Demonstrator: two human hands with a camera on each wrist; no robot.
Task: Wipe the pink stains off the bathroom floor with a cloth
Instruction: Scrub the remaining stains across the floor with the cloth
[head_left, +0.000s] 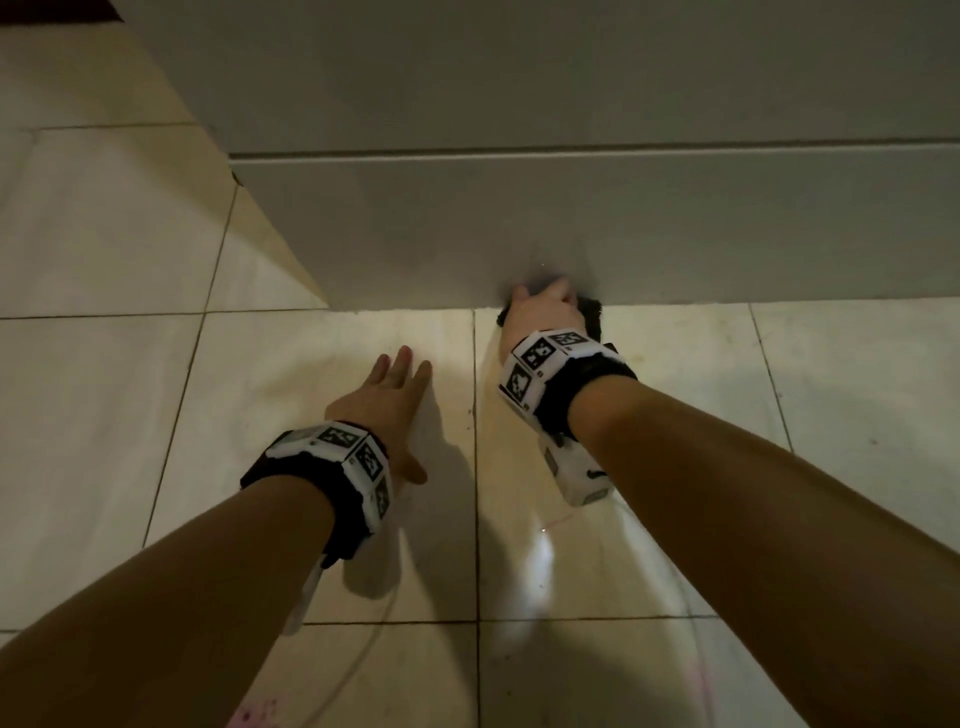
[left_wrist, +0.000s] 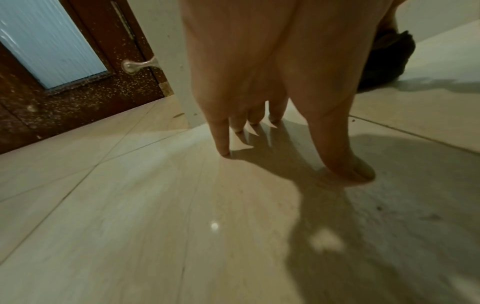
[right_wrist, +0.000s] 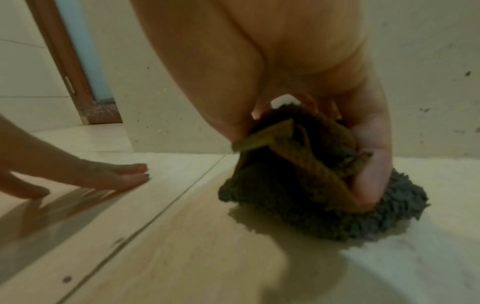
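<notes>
My right hand (head_left: 545, 309) grips a dark shaggy cloth (right_wrist: 280, 197) with a yellowish band, bunched in its curled fingers and pressed on the floor tile right at the foot of the grey wall (head_left: 571, 218). In the head view the cloth (head_left: 592, 317) only peeks out beside that hand. My left hand (head_left: 395, 395) lies flat on the tile to the left, fingers straight and spread, fingertips (left_wrist: 224, 153) touching the floor. Faint pink stains (head_left: 254, 714) show on the tile at the bottom edge, near my left forearm, and a fainter pink smear (head_left: 696, 675) lower right.
Cream floor tiles (head_left: 597, 545) with dark grout lines spread all around. The grey wall's corner (head_left: 327, 304) juts out to the left. A brown door (left_wrist: 78, 92) with a frosted pane and a metal doorstop (left_wrist: 137, 65) stands beyond that corner.
</notes>
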